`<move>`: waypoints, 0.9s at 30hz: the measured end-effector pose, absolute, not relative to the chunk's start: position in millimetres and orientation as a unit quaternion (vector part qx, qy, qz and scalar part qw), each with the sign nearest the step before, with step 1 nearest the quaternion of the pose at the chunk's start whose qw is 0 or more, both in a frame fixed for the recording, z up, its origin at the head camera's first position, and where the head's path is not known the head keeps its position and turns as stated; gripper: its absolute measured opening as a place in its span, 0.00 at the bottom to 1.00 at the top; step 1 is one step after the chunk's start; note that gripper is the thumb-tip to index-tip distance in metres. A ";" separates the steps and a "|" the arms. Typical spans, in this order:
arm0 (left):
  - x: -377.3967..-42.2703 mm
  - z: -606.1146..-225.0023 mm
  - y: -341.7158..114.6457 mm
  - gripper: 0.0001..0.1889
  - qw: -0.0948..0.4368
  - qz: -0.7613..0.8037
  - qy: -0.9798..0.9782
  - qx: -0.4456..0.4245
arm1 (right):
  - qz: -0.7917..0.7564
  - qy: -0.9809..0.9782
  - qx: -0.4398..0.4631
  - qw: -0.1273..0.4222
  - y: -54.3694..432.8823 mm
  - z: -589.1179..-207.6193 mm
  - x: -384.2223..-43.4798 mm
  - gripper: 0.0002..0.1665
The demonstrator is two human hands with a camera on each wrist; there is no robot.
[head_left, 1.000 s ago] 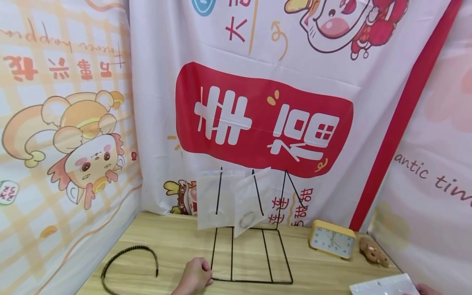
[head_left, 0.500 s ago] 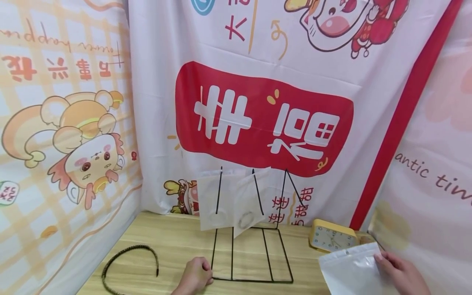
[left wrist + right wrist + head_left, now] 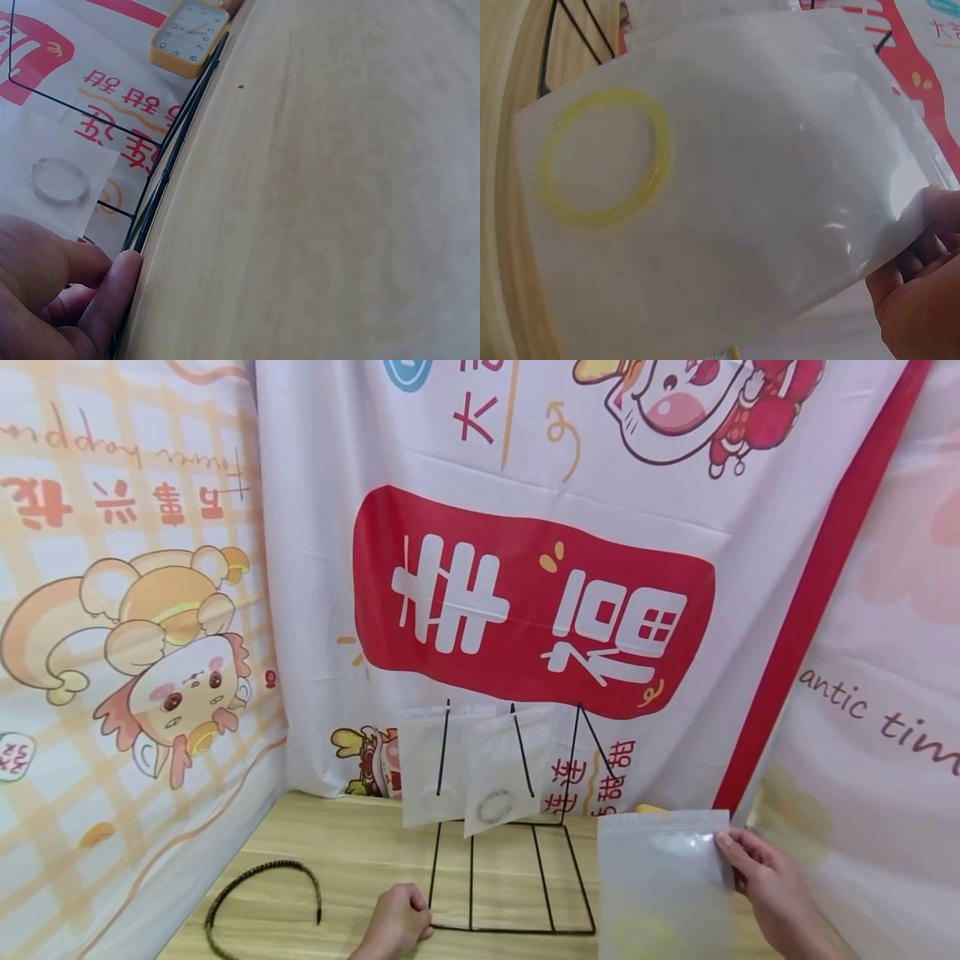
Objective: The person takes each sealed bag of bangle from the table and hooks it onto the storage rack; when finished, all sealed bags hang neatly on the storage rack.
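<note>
A black wire rack [image 3: 532,932] stands on the table, its upright prongs at the back. Two translucent bags [image 3: 431,752] hang on the left and middle prongs, a ring faintly visible in each. At the rack's front left corner my left hand [image 3: 397,920] pinches the wire, thumb against a curled finger. My right hand [image 3: 772,885] pinches the upper right edge of another translucent zip bag [image 3: 663,877], held upright to the right of the rack. Through that bag a yellow bangle [image 3: 660,157] shows at its bottom, in the right wrist view.
A dark braided headband [image 3: 213,902] lies on the table [image 3: 352,843] to the left. The yellow clock [image 3: 187,34] stands behind the held bag, mostly hidden in the head view. Printed cloths [image 3: 315,610] hang around the table.
My right hand has come in from the lower right, bringing the bag up and leftward in front of the clock. The middle hanging bag has swung slightly; my left hand stays put.
</note>
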State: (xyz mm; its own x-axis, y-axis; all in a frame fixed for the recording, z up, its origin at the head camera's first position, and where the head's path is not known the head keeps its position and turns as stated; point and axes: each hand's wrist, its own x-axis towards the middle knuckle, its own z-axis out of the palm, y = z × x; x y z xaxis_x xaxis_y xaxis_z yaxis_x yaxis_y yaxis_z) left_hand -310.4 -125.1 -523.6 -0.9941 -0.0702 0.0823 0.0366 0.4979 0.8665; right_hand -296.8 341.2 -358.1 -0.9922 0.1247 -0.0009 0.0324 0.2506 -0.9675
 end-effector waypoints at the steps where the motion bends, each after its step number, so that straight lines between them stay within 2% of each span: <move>1: -311.1 -523.3 -125.2 0.08 0.052 -0.504 -0.862 0.011 | 0.613 -0.788 -0.038 0.047 336.1 -357.0 -297.2 0.13; 6: -313.2 -522.8 -125.5 0.08 0.052 -0.507 -0.860 0.012 | 0.641 -0.763 0.014 0.083 313.7 -350.5 -300.9 0.14; 17: -309.3 -525.6 -128.8 0.07 0.056 -0.510 -0.858 -0.011 | 0.651 -0.753 0.026 0.095 283.4 -339.8 -307.8 0.11; 27: -312.4 -527.5 -128.9 0.08 0.058 -0.511 -0.857 -0.007 | 0.647 -0.756 0.033 0.099 275.0 -333.2 -314.1 0.18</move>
